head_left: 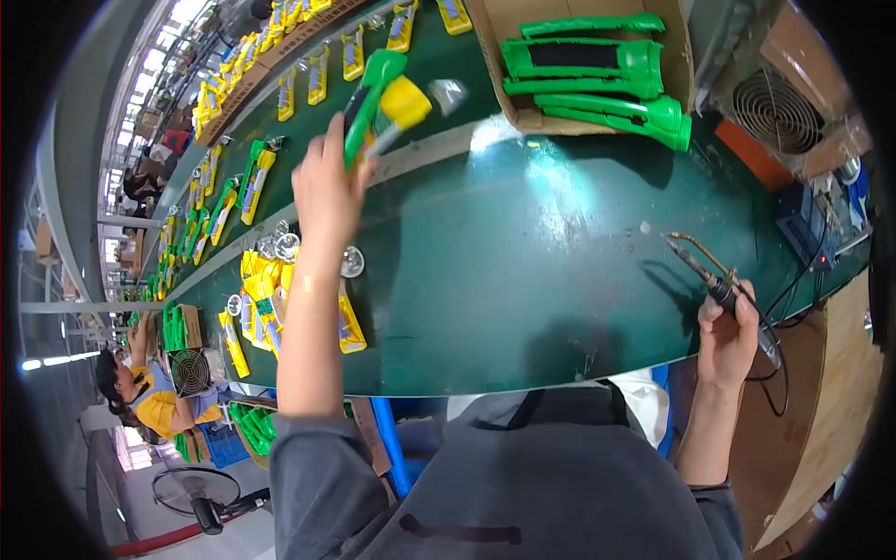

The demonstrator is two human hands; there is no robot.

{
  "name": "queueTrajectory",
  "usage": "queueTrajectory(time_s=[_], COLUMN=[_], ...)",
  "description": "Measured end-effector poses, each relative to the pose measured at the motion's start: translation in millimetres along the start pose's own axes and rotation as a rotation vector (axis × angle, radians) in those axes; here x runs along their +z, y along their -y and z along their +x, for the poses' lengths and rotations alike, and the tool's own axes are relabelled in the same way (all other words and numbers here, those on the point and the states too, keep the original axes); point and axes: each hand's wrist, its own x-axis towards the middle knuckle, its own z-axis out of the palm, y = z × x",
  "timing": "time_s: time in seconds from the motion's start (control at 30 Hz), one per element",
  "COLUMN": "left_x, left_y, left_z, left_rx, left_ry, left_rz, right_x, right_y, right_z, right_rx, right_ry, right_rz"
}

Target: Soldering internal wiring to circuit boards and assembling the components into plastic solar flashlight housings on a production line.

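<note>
Over the far left part of the green bench, my left hand is closed around a green plastic casing with a yellow part beside it. Whether the yellow part is joined to the casing is hard to tell. My right hand grips a soldering iron at the right, its tip pointing up and left above the bench. A curved copper-coloured tube runs along the iron. Below my left forearm lies a pile of yellow parts with clear round lenses.
A cardboard box holding green casings stands at the far side. Rows of yellow and green parts line the belt at left. On the right are a control box with cables and a fan. Another person sits at left.
</note>
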Motion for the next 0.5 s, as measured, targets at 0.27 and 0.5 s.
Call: queueTrajectory(time_s=[0.27,0.5], left_x=[81.4,93.0], left_y=[84.0,74.2], left_z=[54.9,157.5], left_rx=[-0.169,-0.256], left_ry=[0.343,0.195], left_rz=[0.102,-0.325], right_x=[9.3,-26.8], right_y=[0.5,-6.0], right_z=[4.8,11.0], right_rx=[-0.064,-0.135], right_ry=[-0.092,-0.2], right_rz=[-0.076,-0.008])
